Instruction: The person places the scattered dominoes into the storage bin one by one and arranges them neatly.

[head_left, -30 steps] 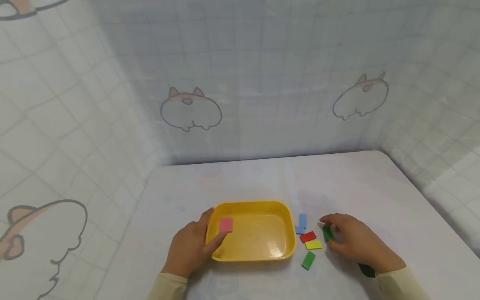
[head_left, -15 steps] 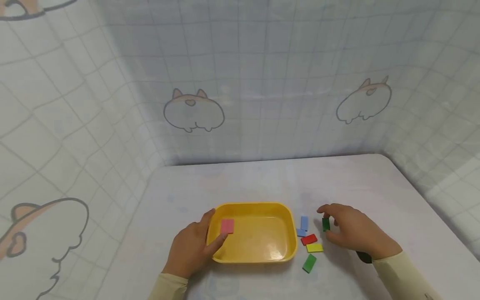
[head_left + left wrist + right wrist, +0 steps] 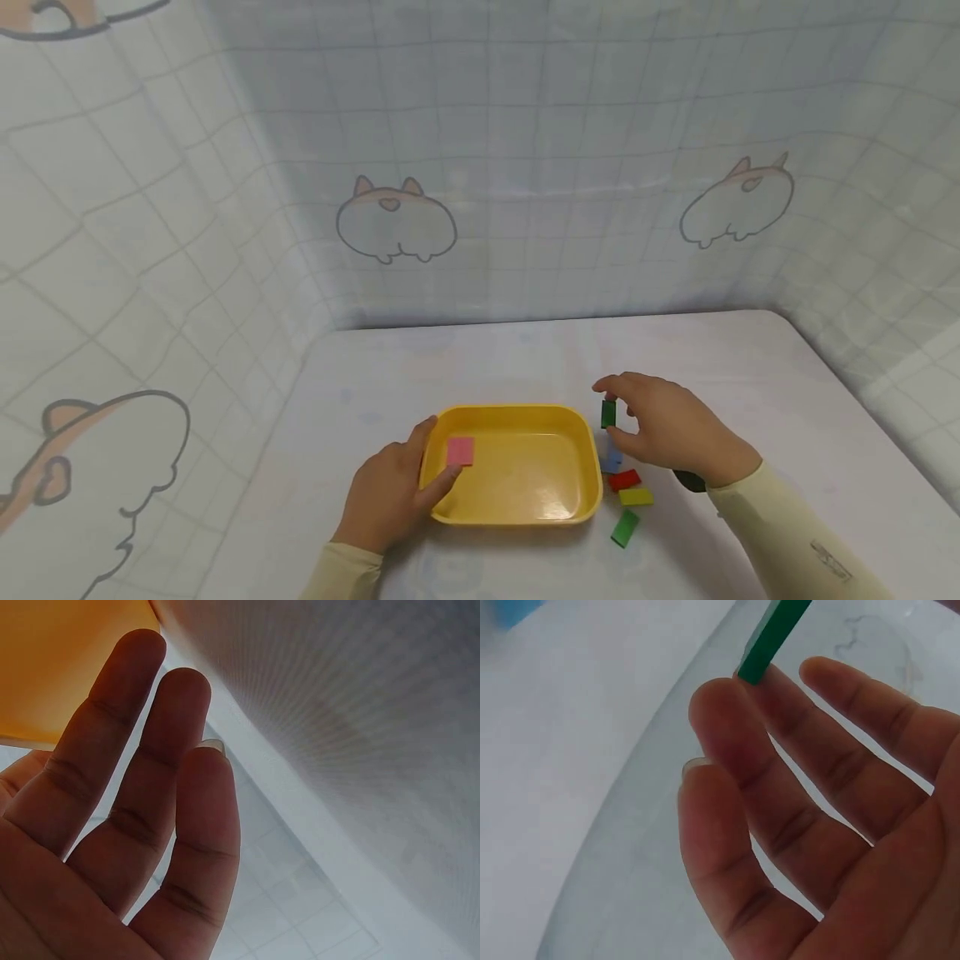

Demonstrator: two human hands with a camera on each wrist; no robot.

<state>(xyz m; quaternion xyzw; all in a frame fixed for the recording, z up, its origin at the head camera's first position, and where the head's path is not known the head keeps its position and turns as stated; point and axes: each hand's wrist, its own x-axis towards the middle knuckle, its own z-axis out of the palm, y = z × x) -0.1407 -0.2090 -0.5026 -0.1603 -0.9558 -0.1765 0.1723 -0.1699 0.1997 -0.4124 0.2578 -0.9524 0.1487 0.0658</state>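
Observation:
My right hand point(image 3: 667, 425) pinches a green domino-like block point(image 3: 608, 413) between thumb and fingers, above the table, right of the yellow tray point(image 3: 525, 483). In the right wrist view the green block point(image 3: 772, 641) touches a fingertip, while the other fingers are loosely bent. My left hand point(image 3: 393, 492) grips the tray's left side, thumb over the rim and fingers along the outside. A pink square piece or pair of pieces point(image 3: 461, 451) lies in the tray near that thumb. In the left wrist view part of the orange-yellow tray wall point(image 3: 60, 667) shows beyond the fingers.
Right of the tray lie two blue blocks point(image 3: 609, 466), partly behind the right hand, a red block point(image 3: 624, 480), a yellow block point(image 3: 636, 497) and another green block point(image 3: 625, 528). Grid-patterned cloth walls point(image 3: 517, 208) surround the white table point(image 3: 465, 358) at back and sides.
My right hand has lifted the green block off the table and carried it left and away from me, towards the tray's far right corner. The left hand stays on the tray.

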